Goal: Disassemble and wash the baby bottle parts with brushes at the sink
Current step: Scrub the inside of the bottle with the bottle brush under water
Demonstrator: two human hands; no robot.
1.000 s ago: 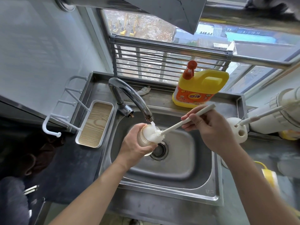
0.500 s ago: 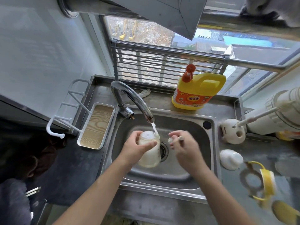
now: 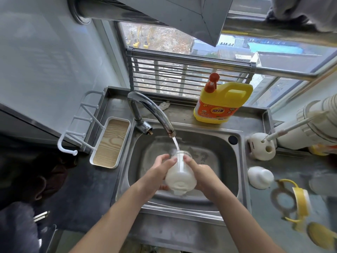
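1. Starting at the far left of the sink (image 3: 242,172), I see a white hook rack (image 3: 80,123) on the wall, and just right of it a white tray with a wood-grain insert (image 3: 110,142) lying on the counter against the sink's left rim.
2. My left hand (image 3: 155,173) comes up over the sink's near rim, and its fingers are wrapped around the left side of the baby bottle (image 3: 179,173).
3. I hold the bottle over the basin, tilted with its open mouth up toward the faucet (image 3: 151,111) and its base toward me; the inside looks milky white with foam.
4. A thin stream of water (image 3: 175,143) falls from the spout into the bottle's mouth.
5. My right hand (image 3: 204,175) grips the bottle's right side, thumb pressed along the glass near the neck, so both hands are closed on it.
6. Behind the sink, on the back ledge, stands a yellow detergent jug (image 3: 221,105) with a red pump top.
7. Right of the sink, on the counter, I see a white brush holder (image 3: 260,148) with a brush handle (image 3: 291,127) standing in it.
8. Nearer to me than the holder lies a white bottle cap (image 3: 259,177), and farther right a blurred yellow handled ring (image 3: 297,203).
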